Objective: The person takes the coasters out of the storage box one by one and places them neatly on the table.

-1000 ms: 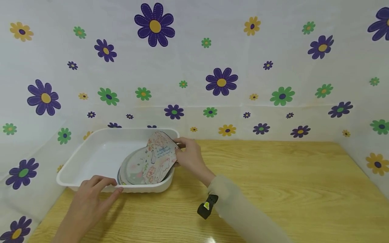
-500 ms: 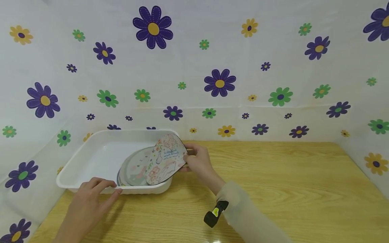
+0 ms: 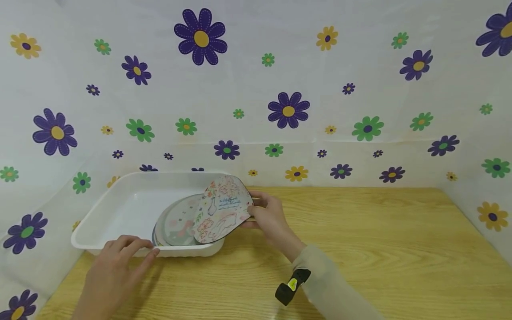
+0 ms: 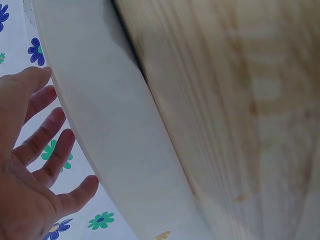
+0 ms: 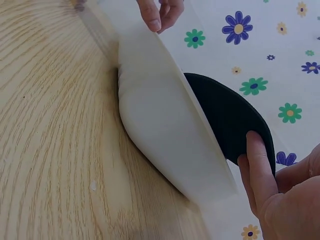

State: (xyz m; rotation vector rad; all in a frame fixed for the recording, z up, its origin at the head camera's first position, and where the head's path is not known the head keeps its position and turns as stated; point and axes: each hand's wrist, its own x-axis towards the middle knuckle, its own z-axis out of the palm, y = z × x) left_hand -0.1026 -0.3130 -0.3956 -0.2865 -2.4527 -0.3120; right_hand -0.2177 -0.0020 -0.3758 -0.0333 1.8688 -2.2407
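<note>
My right hand [image 3: 272, 218] pinches the right edge of a thin, rounded mat [image 3: 228, 204] with a pink floral print and blue lettering. In the right wrist view, fingers press its black underside [image 5: 225, 112]. The mat tilts out over the right end of a white plastic tub [image 3: 120, 246]. Other round printed mats [image 3: 176, 222] lie stacked in the tub, partly covered by the held one. At the tub's front rim is my left hand [image 3: 116, 266], its thumb outside and fingertips over the inner side. The left wrist view shows those fingertips along the rim [image 4: 75, 140].
The tub stands at the left of a wood-grain table [image 3: 360, 249]. Behind it hangs a white sheet [image 3: 248, 80] printed with purple, green and yellow flowers. A black strap [image 3: 292, 286] circles the right sleeve.
My right hand has drawn the printed mat rightward, past the tub's right end, and its print now faces up more. More of the stack beneath shows. The left hand has stayed at the rim.
</note>
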